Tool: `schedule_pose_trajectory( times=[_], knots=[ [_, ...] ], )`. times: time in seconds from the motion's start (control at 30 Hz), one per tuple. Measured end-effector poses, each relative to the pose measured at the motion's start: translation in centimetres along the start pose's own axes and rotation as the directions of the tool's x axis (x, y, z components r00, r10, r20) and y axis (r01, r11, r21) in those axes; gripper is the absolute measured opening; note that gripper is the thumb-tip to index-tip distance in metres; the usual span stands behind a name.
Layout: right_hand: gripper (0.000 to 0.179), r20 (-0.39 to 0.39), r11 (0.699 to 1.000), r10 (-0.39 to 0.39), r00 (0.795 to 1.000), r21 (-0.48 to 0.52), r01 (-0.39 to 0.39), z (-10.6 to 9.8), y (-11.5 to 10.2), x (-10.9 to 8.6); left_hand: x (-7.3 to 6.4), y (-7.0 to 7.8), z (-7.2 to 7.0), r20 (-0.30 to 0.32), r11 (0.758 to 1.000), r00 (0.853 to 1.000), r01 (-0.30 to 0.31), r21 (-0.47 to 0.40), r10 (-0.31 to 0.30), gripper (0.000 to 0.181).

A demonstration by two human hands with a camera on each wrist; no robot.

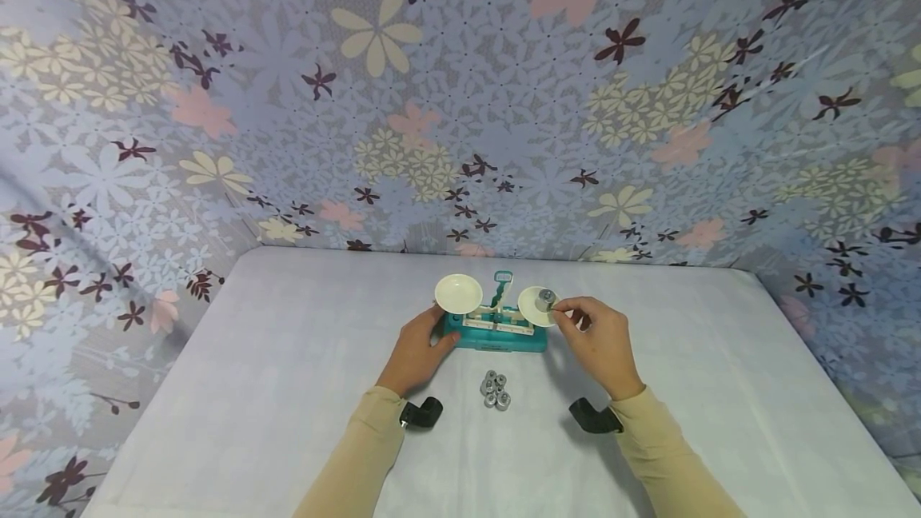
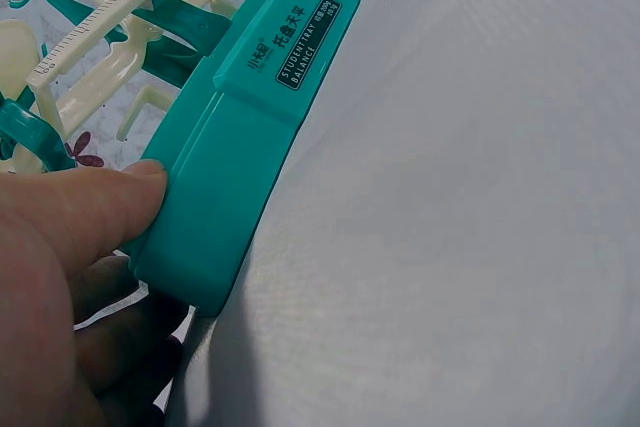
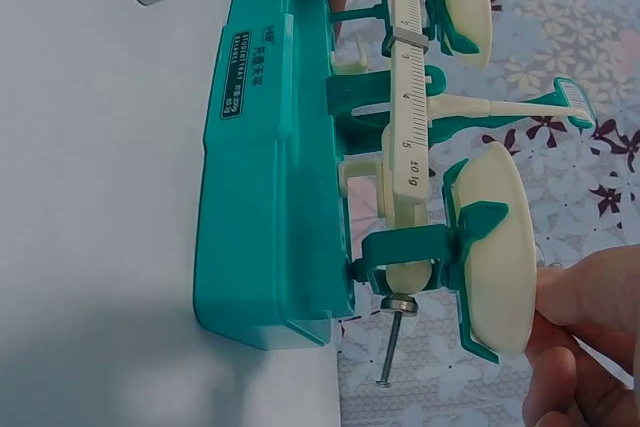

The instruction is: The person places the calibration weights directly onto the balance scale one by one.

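One hazard: your right hand [image 1: 600, 346], at the right pan [image 1: 530, 307], its grip indeterminate, could snag the rim and topple the metal weight [image 1: 546, 299]. Your left hand [image 1: 416, 348] grips the tray balance [image 1: 496, 338] near the tabletop's [image 1: 691, 350] far edge. Count: one balance, two pans, one loaded weight, at least six clustered weights [image 1: 501, 401].

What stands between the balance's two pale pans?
A teal upright, topped by a small scale plate; the head view shows it there.
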State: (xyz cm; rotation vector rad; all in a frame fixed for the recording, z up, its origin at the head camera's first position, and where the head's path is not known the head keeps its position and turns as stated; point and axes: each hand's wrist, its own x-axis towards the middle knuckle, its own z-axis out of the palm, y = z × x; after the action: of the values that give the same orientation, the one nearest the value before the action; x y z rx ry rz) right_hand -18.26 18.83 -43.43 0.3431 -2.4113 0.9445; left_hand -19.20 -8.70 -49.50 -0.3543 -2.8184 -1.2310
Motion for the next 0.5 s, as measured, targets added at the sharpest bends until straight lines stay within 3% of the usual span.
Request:
schedule_pose_trajectory(
  times=[0.5],
  knots=[
    [0.003,0.108,0.997,0.015,0.994,-0.080,-0.006,-0.72,-0.71,0.93,-0.05,0.14,-0.06,0.014,1.000,1.000,0.013,-0.008,-0.013,0.062]
  ],
)
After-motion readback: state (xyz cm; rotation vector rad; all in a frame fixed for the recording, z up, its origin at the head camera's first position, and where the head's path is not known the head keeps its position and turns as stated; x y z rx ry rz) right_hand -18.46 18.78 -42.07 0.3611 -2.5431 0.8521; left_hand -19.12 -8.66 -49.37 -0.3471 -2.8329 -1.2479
